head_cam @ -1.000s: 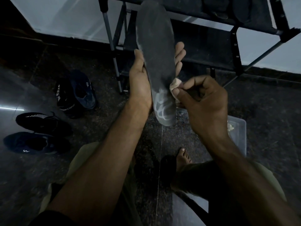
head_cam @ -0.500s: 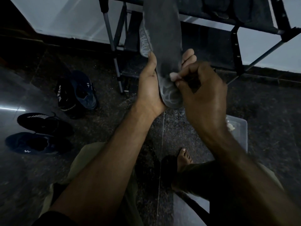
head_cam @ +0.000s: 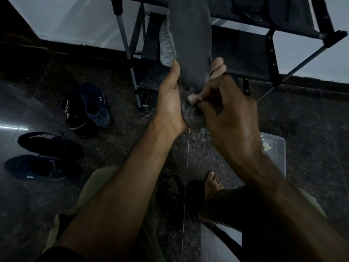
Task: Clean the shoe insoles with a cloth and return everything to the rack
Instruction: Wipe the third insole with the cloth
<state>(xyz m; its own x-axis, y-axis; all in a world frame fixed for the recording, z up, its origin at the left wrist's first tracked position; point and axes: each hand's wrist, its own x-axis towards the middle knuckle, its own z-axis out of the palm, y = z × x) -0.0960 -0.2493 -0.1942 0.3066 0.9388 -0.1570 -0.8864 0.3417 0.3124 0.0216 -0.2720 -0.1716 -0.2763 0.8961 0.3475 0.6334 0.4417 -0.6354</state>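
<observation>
Head view: our left hand (head_cam: 170,103) grips the insole (head_cam: 190,59) upright; our right hand (head_cam: 226,110) pinches a small cloth (head_cam: 192,97) against its heel. Hard rubbing could bend the insole or twist it loose, and the tiny cloth might slip from our fingertips.

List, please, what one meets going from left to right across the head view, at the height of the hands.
Pair of dark shoes on the floor → left hand holding the grey insole → small pale cloth → right hand pinching that cloth → leg of the shoe rack.
</observation>
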